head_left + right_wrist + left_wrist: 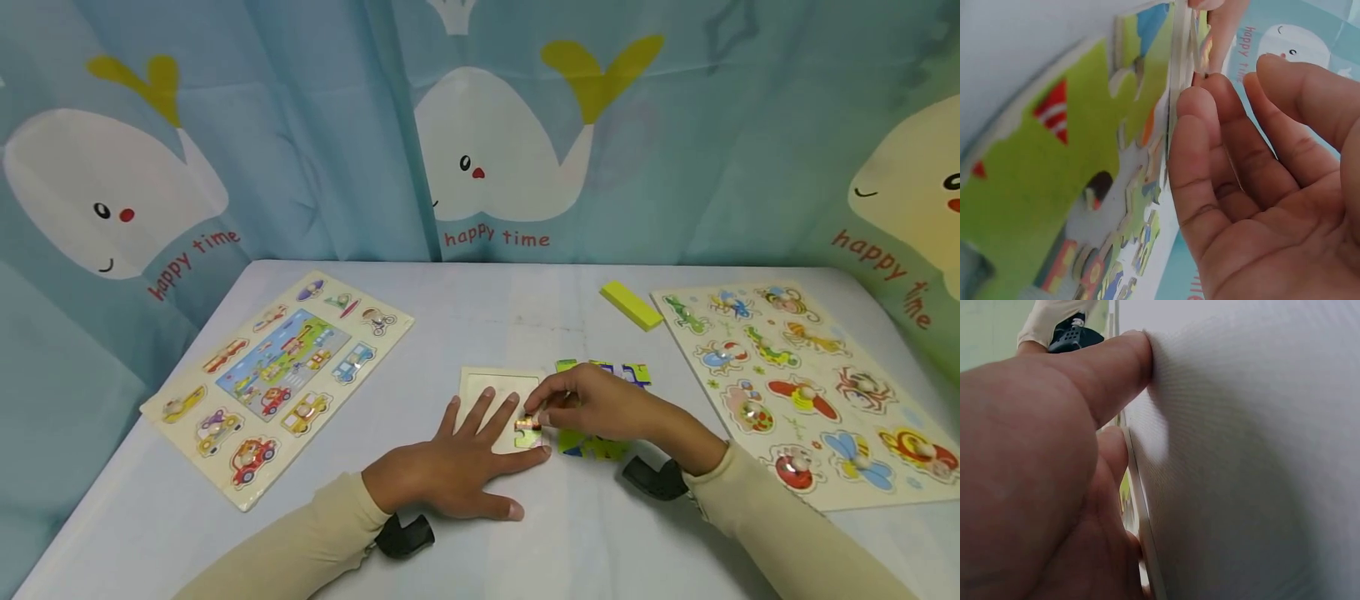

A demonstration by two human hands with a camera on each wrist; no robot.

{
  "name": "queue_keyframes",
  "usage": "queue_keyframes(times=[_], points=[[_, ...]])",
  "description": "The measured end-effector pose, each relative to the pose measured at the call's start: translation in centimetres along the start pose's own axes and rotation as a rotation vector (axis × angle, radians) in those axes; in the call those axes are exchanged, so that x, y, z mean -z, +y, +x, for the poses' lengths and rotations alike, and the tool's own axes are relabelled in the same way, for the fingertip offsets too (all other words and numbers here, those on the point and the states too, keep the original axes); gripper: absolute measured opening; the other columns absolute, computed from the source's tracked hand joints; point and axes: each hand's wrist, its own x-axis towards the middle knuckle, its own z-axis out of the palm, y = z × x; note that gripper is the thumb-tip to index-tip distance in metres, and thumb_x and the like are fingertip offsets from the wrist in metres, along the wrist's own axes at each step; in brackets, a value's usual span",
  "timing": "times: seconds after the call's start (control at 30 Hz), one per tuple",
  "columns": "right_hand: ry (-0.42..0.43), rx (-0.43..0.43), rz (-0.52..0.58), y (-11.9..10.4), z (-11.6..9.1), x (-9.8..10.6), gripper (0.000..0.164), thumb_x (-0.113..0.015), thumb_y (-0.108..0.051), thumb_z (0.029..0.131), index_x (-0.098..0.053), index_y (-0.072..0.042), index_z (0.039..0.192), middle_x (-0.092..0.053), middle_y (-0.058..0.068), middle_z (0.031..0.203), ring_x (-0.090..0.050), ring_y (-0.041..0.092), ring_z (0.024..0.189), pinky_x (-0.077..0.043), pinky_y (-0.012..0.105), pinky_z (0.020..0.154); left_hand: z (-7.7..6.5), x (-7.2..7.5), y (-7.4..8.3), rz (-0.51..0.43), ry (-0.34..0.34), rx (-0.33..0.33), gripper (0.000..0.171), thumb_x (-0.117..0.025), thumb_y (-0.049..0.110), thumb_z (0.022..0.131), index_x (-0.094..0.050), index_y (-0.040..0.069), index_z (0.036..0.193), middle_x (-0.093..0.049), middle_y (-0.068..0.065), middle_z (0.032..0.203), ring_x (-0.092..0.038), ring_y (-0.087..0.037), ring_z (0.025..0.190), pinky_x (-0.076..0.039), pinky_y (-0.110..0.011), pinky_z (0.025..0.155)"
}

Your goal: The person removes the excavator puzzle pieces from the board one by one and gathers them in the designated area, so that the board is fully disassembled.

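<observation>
In the head view my left hand lies flat with its fingers spread over a small pale puzzle tray; its thumb rests on the tablecloth. A printed jigsaw piece lies at the right side of the tray. My right hand reaches in from the right, fingers loosely bent, with its fingertips right at that piece. In the right wrist view the right hand's fingers are beside the tray edge, and nothing shows between thumb and fingers. Loose jigsaw pieces lie beside the tray, partly hidden under the right hand.
A vehicle knob puzzle board lies at the left and an insect puzzle board at the right. Toward the back is a yellow-green block. A blue whale-print curtain hangs behind the white-covered table.
</observation>
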Motion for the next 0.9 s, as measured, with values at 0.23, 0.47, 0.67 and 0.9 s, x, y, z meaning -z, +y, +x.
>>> queue_keyframes(times=[0.23, 0.47, 0.67, 0.9], points=[[0.020, 0.051, 0.064, 0.33, 0.24, -0.24, 0.019, -0.063, -0.001, 0.093, -0.067, 0.000, 0.112, -0.068, 0.007, 0.106, -0.065, 0.022, 0.096, -0.052, 0.030, 0.083, 0.12, -0.14, -0.02, -0.002, 0.000, 0.004, 0.067, -0.049, 0.060, 0.094, -0.021, 0.045, 0.153, 0.016, -0.007, 0.161, 0.024, -0.033, 0.142, 0.007, -0.066, 0.107], [-0.016, 0.058, 0.159, 0.53, 0.47, -0.71, 0.037, -0.058, 0.010, 0.090, -0.057, 0.005, 0.127, -0.064, 0.012, 0.104, -0.064, 0.025, 0.089, -0.053, 0.030, 0.076, 0.15, -0.18, -0.07, 0.009, -0.003, 0.010, 0.067, -0.048, 0.062, 0.094, -0.020, 0.046, 0.153, 0.014, -0.007, 0.161, 0.024, -0.032, 0.142, 0.006, -0.066, 0.107], [-0.052, 0.027, 0.105, 0.62, 0.46, -0.96, 0.022, -0.060, 0.003, 0.092, -0.068, -0.001, 0.113, -0.069, 0.004, 0.095, -0.063, 0.017, 0.080, -0.051, 0.028, 0.071, 0.13, -0.18, 0.01, 0.003, 0.005, 0.007, 0.067, -0.048, 0.061, 0.094, -0.019, 0.046, 0.153, 0.015, -0.007, 0.161, 0.025, -0.032, 0.142, 0.007, -0.066, 0.106], [-0.085, 0.042, 0.086, 0.41, 0.54, -0.97, 0.017, -0.060, 0.000, 0.094, -0.070, -0.004, 0.107, -0.071, 0.001, 0.098, -0.065, 0.017, 0.081, -0.053, 0.030, 0.075, 0.15, -0.29, -0.07, 0.011, 0.011, 0.004, 0.067, -0.047, 0.061, 0.094, -0.020, 0.045, 0.153, 0.016, -0.008, 0.161, 0.025, -0.033, 0.142, 0.005, -0.067, 0.106]])
